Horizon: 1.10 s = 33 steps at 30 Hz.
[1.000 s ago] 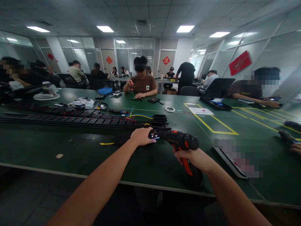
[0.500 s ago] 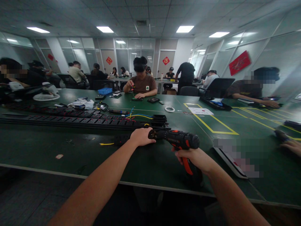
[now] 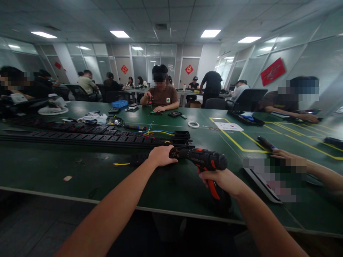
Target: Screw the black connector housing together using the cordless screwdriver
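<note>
Black and orange, one power drill point(image 3: 207, 159) is held by the right hand point(image 3: 221, 178), its fingers closed around the handle; whether the trigger is being pressed cannot be told. By the left hand point(image 3: 160, 155), the end of one short black strip point(image 3: 138, 159) is grasped, with the thumb on the near side and the fingers curled over the top; what is done by the fingertips beyond is hidden. Strip and drill are set end to end near the middle of the green table point(image 3: 102, 178), the drill's nose brought up to the strip's end, just in front of two long socket strips point(image 3: 80, 136).

The step in hand is judged to be work with the drill on a fastener at that end, though the spot is dark and small, and no screw can fairly be made out. By that reading, a straight drill and a firmly braced strip are called for in the next move.

When counted, two hands are found on the work, with one drill and one short strip, from whose far end one yellow wire point(image 3: 122, 164) is seen lying. Farther off, one blue tray point(image 3: 119, 103), one white ring point(image 3: 193, 124) and one white sheet point(image 3: 229, 126) are laid out. At the right, one dark tool point(image 3: 265, 142) is reached by one co-worker's hand point(image 3: 288, 155).
</note>
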### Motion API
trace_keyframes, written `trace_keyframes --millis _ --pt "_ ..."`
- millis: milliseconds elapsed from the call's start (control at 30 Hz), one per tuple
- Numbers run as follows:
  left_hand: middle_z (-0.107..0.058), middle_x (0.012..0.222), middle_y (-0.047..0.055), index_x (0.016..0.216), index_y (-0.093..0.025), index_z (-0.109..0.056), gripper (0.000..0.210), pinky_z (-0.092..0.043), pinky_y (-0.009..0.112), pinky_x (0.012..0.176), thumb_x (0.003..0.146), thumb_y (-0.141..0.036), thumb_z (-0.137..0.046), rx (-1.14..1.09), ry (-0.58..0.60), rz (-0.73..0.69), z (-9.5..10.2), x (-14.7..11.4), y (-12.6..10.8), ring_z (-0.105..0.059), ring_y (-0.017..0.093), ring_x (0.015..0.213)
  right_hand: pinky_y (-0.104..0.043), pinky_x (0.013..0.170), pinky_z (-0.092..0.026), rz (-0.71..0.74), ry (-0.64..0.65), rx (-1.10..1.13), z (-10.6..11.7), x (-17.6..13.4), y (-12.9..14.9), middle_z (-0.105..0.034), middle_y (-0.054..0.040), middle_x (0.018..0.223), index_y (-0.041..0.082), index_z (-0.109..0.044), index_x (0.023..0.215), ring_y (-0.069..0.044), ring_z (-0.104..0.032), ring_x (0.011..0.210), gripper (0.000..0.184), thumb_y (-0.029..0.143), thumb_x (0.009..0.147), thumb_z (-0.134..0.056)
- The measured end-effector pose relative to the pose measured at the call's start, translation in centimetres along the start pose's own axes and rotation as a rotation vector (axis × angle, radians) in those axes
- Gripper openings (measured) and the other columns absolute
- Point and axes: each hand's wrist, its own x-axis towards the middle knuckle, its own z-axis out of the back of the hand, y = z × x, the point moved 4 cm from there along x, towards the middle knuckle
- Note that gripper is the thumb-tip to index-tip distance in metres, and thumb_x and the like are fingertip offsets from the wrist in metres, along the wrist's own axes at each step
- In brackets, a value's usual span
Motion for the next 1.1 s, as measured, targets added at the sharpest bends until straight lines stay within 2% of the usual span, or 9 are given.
trace_keyframes --millis 433,900,1100 --pt "-0.071 0.118 0.008 0.13 -0.03 -0.055 0.067 -0.052 0.04 0.087 0.079 -0.074 -0.06 -0.008 0.003 0.007 0.0 -0.1 0.0 -0.068 0.032 0.107 -0.029 0.059 -0.044 0.019 -0.008 -0.061 -0.2 -0.2 0.8 -0.061 0.0022 0.058 0.019 -0.061 0.071 -0.016 -0.056 0.057 0.012 0.03 0.067 -0.065" --pt "-0.073 0.112 0.009 0.128 -0.03 -0.056 0.071 -0.054 0.041 0.085 0.077 -0.08 -0.056 0.003 -0.008 0.011 -0.2 0.1 0.1 -0.07 0.033 0.104 -0.03 0.059 -0.044 -0.017 -0.041 0.017 0.0 0.0 -0.2 -0.062 0.003 0.06 0.018 -0.066 0.093 -0.018 -0.06 0.059 0.03 0.031 0.067 -0.068" --pt "-0.072 0.117 0.009 0.126 -0.03 -0.058 0.067 -0.052 0.041 0.089 0.079 -0.078 -0.056 0.006 0.011 0.016 0.2 -0.1 -0.1 -0.068 0.032 0.109 -0.028 0.055 -0.042 -0.004 -0.03 0.056 0.0 0.3 -0.3 -0.061 0.0035 0.058 0.018 -0.066 0.094 -0.016 -0.057 0.053 0.03 0.029 0.066 -0.068"
